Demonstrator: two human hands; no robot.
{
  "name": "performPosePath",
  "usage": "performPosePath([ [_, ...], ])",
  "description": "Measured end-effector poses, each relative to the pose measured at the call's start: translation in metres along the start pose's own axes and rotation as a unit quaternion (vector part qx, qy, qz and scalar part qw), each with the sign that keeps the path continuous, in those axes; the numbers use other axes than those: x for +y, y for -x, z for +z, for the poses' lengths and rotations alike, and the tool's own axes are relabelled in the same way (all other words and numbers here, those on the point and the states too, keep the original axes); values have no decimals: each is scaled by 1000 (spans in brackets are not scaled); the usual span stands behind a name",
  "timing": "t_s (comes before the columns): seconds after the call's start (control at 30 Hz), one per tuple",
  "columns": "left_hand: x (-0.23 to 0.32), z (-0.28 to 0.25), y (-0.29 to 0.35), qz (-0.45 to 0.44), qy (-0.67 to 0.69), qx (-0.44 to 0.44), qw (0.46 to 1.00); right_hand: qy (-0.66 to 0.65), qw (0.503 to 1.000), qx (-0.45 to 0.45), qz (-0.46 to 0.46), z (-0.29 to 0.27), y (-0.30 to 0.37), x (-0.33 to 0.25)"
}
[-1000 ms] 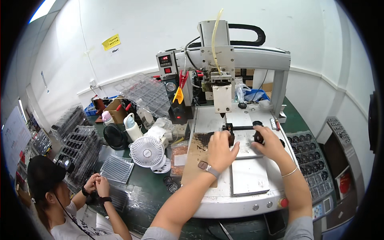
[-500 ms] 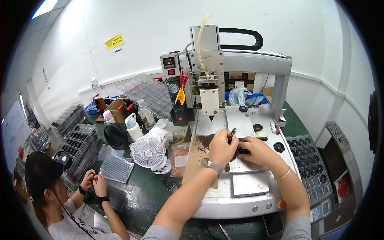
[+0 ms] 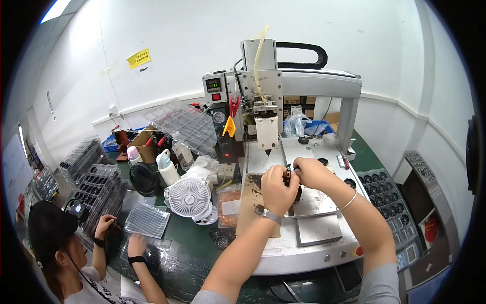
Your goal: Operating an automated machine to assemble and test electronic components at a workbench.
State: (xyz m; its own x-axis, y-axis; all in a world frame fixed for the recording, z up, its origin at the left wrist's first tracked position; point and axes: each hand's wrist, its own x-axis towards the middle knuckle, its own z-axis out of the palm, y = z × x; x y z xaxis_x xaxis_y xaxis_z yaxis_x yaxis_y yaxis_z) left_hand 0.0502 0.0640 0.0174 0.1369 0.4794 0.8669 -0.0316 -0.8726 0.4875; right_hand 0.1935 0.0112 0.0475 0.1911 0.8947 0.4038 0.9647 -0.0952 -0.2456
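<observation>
Over the white bed of a benchtop dispensing machine [image 3: 304, 147], my two hands meet just below its pointed nozzle [image 3: 268, 151]. My left hand [image 3: 278, 191] is closed around a small black part [image 3: 288, 175] with an orange-brown patch, holding it upright between thumb and fingers. Pinched together, the fingertips of my right hand [image 3: 313, 174] come right against that part; what they grip is hidden. Another dark piece [image 3: 297, 193] shows under my hands, partly covered. Round black parts [image 3: 350, 182] lie on the bed beyond my right forearm.
Right of the machine, a clear tray [image 3: 385, 197] holds rows of black parts. To the left stand a white fan [image 3: 189, 196], a bottle [image 3: 167, 167] and stacked trays [image 3: 96, 190]. A co-worker [image 3: 55, 238] in a black cap sits at the left.
My right hand has lifted from a black piece low on the bed to meet my left fingertips. My left hand has turned, showing the part. The co-worker's hands have moved apart.
</observation>
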Motion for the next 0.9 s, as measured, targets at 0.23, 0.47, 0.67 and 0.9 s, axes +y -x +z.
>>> performPosePath([
  [0.23,-13,-6,2,-89,37,16,995,149,980,-129,41,6,-11,-35],
  [0.47,-18,-6,-1,-125,71,61,988,184,962,-177,94,12,-22,-38],
  [0.67,-28,-15,9,-172,181,97,963,175,962,-118,171,44,-18,-50],
  [0.9,-25,-141,64,-229,226,75,944,-69,997,40,13,-42,44,-18],
])
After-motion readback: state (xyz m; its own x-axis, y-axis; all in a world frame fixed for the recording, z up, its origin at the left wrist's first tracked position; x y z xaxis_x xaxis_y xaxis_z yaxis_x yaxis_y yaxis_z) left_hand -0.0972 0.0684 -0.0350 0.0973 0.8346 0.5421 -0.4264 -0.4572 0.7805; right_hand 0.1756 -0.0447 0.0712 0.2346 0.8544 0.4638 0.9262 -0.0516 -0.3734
